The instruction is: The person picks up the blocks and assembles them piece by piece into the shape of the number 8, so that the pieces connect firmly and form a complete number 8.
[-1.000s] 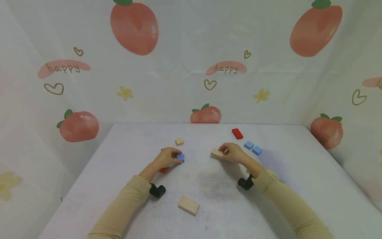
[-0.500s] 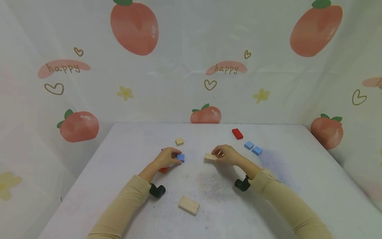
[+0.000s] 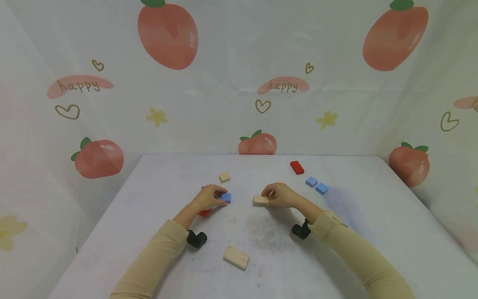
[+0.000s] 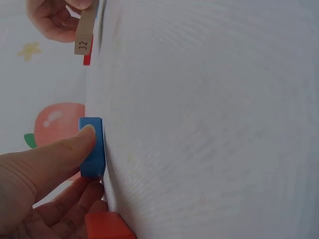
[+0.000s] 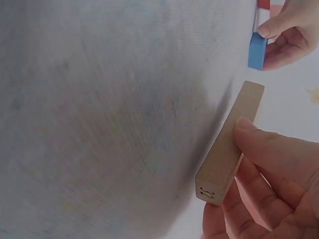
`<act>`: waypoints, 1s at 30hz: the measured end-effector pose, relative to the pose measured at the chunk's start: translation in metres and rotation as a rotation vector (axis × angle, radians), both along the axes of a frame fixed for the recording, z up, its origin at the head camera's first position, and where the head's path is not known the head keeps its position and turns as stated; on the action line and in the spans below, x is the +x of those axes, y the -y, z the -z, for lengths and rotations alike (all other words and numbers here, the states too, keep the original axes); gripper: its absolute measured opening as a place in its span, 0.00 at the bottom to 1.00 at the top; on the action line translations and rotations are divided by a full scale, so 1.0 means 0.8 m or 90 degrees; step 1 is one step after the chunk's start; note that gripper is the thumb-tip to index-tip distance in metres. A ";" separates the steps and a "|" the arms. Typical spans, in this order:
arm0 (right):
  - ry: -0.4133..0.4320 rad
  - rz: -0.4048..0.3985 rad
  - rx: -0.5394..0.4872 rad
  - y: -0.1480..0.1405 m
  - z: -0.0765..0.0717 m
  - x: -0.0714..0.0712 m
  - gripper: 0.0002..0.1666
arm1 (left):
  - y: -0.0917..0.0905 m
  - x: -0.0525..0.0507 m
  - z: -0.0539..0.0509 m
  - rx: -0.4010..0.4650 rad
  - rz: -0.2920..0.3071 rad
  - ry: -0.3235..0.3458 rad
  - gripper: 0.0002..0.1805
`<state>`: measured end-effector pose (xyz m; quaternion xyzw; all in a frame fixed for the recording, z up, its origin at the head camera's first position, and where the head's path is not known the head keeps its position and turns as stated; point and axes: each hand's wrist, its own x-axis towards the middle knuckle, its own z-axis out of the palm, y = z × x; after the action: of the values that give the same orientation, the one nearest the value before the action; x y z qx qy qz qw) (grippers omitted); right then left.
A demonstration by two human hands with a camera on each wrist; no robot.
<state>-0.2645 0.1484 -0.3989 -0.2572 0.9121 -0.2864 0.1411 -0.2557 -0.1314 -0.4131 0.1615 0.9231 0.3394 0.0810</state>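
Observation:
My left hand [image 3: 209, 197] pinches a blue block [image 3: 226, 198] on the white table, left of the middle. In the left wrist view the thumb lies on the face of this blue block [image 4: 94, 167], with fingers behind it. An orange-red block [image 3: 204, 213] sits just below that hand, partly covered by it. To the right, my right hand [image 3: 283, 195] holds a plain wooden block [image 3: 260, 200] between thumb and fingers. The right wrist view shows this long wooden block [image 5: 227, 144] with "32" on its end, seemingly just off the tabletop. A gap separates the two held blocks.
A wider wooden block [image 3: 236, 257] lies near the front. Behind the left hand is a small ridged wooden piece [image 3: 224, 177]. At back right lie a red block [image 3: 297, 167] and two light blue blocks [image 3: 311, 182]. A printed cloth [image 3: 224, 104] hangs behind the table.
My right hand has carried the wooden block left and a little nearer to me, towards the blue block. The left hand stays in place on the blue block.

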 end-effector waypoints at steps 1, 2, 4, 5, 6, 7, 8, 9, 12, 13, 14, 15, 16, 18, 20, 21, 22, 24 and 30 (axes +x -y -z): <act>0.000 -0.001 0.001 0.000 0.000 0.000 0.15 | 0.000 0.000 0.000 -0.001 0.000 0.000 0.22; 0.003 0.000 0.003 0.001 0.001 0.000 0.15 | 0.000 0.000 0.000 -0.004 0.000 0.000 0.22; 0.009 0.003 0.007 0.003 0.001 0.000 0.15 | 0.000 0.000 0.000 -0.006 0.000 0.001 0.22; 0.011 0.003 0.009 0.004 0.001 0.000 0.15 | 0.001 0.000 0.000 -0.007 0.000 0.001 0.22; 0.016 0.007 0.010 0.005 0.001 0.001 0.15 | 0.001 0.000 0.001 -0.007 0.001 0.001 0.22; 0.019 0.008 0.012 0.006 0.001 0.001 0.15 | 0.001 0.000 0.001 -0.008 0.001 0.001 0.22; 0.025 0.012 0.012 0.007 0.001 0.001 0.15 | 0.001 0.000 0.001 -0.006 0.000 0.002 0.22; 0.027 0.014 0.014 0.007 0.000 0.001 0.15 | 0.001 0.000 0.001 -0.005 0.000 0.002 0.22; 0.028 0.013 0.017 0.008 0.001 0.001 0.15 | 0.001 0.000 0.001 -0.005 0.000 0.000 0.22; 0.028 0.012 0.017 0.008 0.001 0.001 0.15 | 0.001 0.000 0.001 -0.005 0.000 0.000 0.22; 0.028 0.010 0.017 0.008 0.001 0.000 0.15 | 0.001 0.000 0.001 -0.004 -0.001 0.001 0.22; 0.027 0.008 0.018 0.009 0.002 0.000 0.15 | 0.001 0.000 0.002 -0.006 -0.002 0.001 0.22; 0.028 0.007 0.016 0.009 0.002 0.000 0.15 | 0.001 0.000 0.002 -0.007 -0.003 0.001 0.22; 0.031 0.008 0.015 0.009 0.003 0.000 0.15 | 0.001 0.000 0.002 -0.007 -0.005 0.002 0.22; 0.029 0.005 0.018 0.010 0.003 0.000 0.15 | 0.000 0.000 0.002 -0.008 -0.007 0.002 0.22; 0.032 0.010 0.017 0.010 0.003 0.000 0.15 | 0.000 -0.001 0.003 -0.009 -0.007 0.001 0.22; 0.034 0.011 0.018 0.010 0.003 0.000 0.15 | 0.000 -0.001 0.003 -0.008 -0.008 0.002 0.22; 0.038 0.016 0.021 0.011 0.003 0.000 0.16 | 0.000 -0.001 0.003 -0.007 -0.009 0.002 0.22; 0.039 0.013 0.020 0.011 0.004 -0.002 0.16 | 0.000 -0.002 0.003 -0.006 -0.010 0.005 0.22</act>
<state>-0.2657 0.1394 -0.4021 -0.2368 0.9144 -0.2812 0.1698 -0.2570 -0.1311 -0.4153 0.1524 0.9258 0.3360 0.0826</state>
